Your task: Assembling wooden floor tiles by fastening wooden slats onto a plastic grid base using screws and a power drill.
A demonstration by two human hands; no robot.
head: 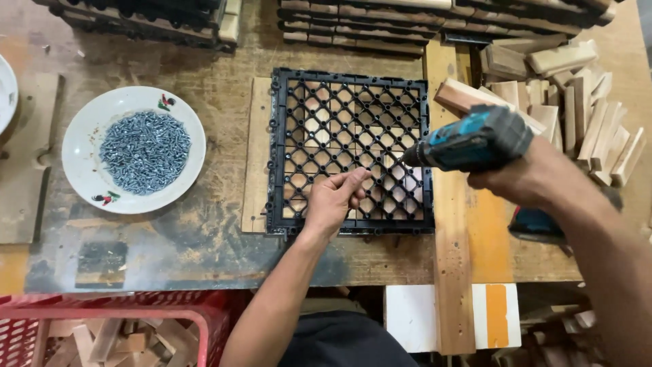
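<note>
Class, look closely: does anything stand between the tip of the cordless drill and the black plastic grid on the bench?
Nothing visible does. The cordless drill, held in the right hand, points at the black plastic grid; the left hand rests on the grid below the tip, beside its path.

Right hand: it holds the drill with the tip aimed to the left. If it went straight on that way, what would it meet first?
Probably the left hand. The drill in the right hand points left over the black grid, and the left fingertips sit just ahead of its tip and slightly lower. Depth is unclear, so it might meet the grid first.
</note>
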